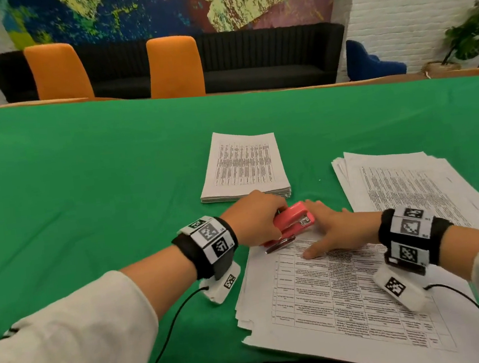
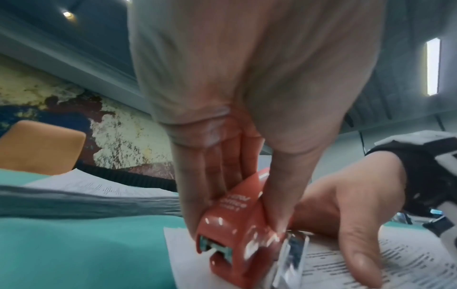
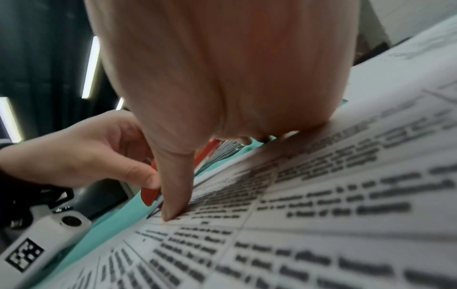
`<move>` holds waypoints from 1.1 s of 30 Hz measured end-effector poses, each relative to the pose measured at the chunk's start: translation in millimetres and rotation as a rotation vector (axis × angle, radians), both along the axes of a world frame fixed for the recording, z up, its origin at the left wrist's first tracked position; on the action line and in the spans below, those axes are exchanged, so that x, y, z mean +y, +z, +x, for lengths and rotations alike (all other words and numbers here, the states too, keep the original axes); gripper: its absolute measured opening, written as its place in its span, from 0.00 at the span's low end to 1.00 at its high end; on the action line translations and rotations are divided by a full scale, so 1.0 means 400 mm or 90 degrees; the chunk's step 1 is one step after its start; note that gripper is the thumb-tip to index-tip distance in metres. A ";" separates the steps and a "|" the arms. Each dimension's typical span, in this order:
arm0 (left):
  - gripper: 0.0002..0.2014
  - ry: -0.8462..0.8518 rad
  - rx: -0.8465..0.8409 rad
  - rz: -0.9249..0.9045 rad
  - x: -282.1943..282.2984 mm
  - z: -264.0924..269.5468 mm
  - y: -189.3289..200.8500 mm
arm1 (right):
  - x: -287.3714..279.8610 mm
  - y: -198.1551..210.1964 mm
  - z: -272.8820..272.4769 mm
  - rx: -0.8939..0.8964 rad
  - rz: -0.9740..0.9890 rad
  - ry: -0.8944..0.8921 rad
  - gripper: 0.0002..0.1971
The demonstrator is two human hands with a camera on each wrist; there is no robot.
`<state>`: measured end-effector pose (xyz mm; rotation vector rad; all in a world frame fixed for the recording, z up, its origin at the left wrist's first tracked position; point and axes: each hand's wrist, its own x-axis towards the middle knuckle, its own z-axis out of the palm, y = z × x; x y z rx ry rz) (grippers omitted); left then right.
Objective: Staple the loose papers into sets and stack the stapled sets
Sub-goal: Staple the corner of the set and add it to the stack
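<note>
A red stapler [image 1: 293, 224] [image 2: 237, 230] sits over the top left corner of a loose set of printed pages [image 1: 347, 291] [image 3: 321, 195] near the table's front. My left hand [image 1: 254, 219] [image 2: 235, 136] grips the stapler from above, fingers on one side and thumb on the other. My right hand [image 1: 338, 230] [image 3: 210, 78] lies flat on those pages just right of the stapler, fingers straight, pressing the paper down. A neat stack of sets [image 1: 244, 167] lies beyond the hands. A fanned pile of papers [image 1: 404, 181] lies to the right.
The green tablecloth [image 1: 84, 182] stretches wide to the left and beyond the stacks. Orange chairs [image 1: 174, 67] and a black sofa stand behind the table's far edge. Cables run from both wrist cameras toward me.
</note>
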<state>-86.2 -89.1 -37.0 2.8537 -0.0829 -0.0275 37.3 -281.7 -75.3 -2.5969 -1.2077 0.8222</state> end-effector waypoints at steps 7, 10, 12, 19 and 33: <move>0.17 -0.052 -0.010 0.045 -0.007 0.030 -0.004 | -0.022 -0.010 0.002 0.047 0.055 -0.005 0.65; 0.17 -0.100 0.005 0.090 -0.018 0.034 -0.003 | -0.029 -0.022 0.010 0.076 0.084 -0.018 0.69; 0.18 -0.154 0.036 0.129 -0.024 0.035 -0.005 | -0.030 -0.025 0.011 0.069 0.091 -0.019 0.71; 0.17 -0.098 0.074 0.139 0.007 0.056 0.009 | -0.033 -0.029 0.014 0.067 0.092 0.004 0.68; 0.20 -0.164 0.091 0.070 0.025 0.034 -0.006 | -0.025 -0.025 0.009 0.071 0.069 0.013 0.58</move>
